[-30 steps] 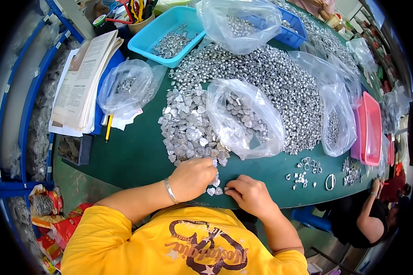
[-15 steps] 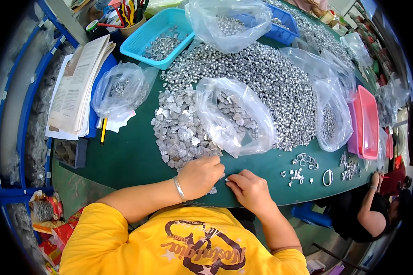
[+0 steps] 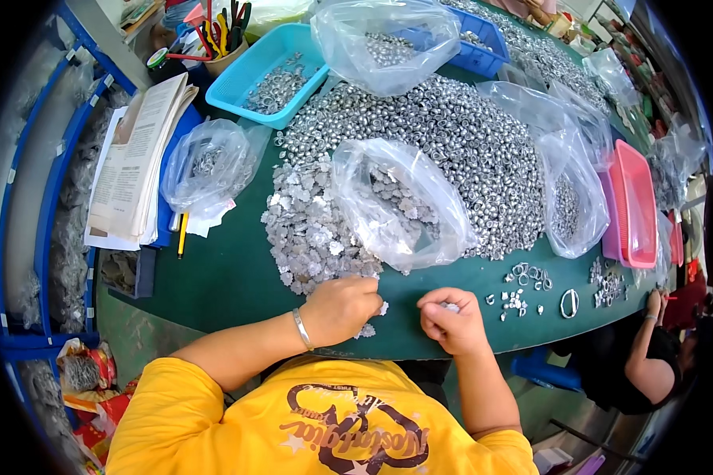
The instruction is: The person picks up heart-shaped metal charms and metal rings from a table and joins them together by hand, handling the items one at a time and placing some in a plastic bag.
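Right hand (image 3: 454,323) has shifted rightward, away from the left hand (image 3: 337,310), so a wider strip of green table (image 3: 408,336) shows between them. Its fingers are curled in with the thumb, clamped on a pale silvery piece (image 3: 450,306) that peeks out at the top; whether more are tucked inside, I cannot tell. The left hand bends over the near edge of a heap of flat, scalloped pieces (image 3: 309,229), its fingers together and turned down; what they pinch is hidden. A loose scalloped piece (image 3: 383,308) shows just beside its fingertips, and a few more (image 3: 366,331) lie nearer the table's edge.

Judging by how things lie, much is left: the scalloped heap is large, and only these few pieces sit apart from it.

On the heap's right side lies a clear bag (image 3: 449,226) with more scalloped pieces in it. Beyond spreads a broad mound of shiny domed pieces (image 3: 499,174). To the right, small rings and bits (image 3: 528,275) lie in loose clusters, with a pink basket (image 3: 634,206) farther off. A turquoise basket (image 3: 238,109) stands on the far left, papers (image 3: 127,174) on the near side of it.
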`<control>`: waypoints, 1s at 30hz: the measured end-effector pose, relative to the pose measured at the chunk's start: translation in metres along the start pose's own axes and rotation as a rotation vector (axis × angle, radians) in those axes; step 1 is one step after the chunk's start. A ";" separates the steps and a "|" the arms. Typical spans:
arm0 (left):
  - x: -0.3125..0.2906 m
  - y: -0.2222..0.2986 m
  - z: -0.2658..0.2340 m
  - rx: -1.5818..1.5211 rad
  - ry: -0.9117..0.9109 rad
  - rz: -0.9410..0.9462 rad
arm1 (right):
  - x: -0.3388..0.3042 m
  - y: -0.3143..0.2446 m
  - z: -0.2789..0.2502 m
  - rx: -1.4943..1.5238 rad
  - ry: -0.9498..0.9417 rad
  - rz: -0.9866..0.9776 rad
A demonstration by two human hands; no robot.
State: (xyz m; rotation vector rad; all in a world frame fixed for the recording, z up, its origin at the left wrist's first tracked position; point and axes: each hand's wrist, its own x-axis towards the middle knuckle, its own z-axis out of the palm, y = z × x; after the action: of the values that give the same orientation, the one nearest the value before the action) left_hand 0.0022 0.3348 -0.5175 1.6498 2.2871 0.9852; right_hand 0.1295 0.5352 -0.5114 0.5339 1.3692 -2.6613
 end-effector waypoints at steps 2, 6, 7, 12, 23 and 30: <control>-0.002 0.000 0.000 -0.076 0.009 -0.046 | 0.004 0.006 0.014 -0.368 0.092 -0.040; -0.004 0.006 -0.016 -0.289 0.183 -0.226 | 0.015 0.011 0.033 -0.959 0.064 -0.327; -0.007 0.004 -0.017 -0.275 0.212 -0.225 | 0.017 0.011 0.038 -1.060 0.047 -0.364; -0.013 0.006 -0.011 -0.191 0.177 -0.200 | 0.020 0.011 0.048 -1.369 0.103 -0.436; -0.018 0.005 -0.017 0.033 0.004 -0.082 | -0.001 -0.007 0.011 0.197 -0.032 -0.034; -0.015 0.005 -0.012 0.061 0.064 -0.058 | 0.013 0.024 0.043 -1.201 -0.076 -0.590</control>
State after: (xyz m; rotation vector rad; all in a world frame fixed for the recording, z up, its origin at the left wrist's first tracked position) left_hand 0.0065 0.3171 -0.5091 1.5871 2.4146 0.9788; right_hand 0.1124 0.4875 -0.5112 -0.1487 2.9443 -1.5135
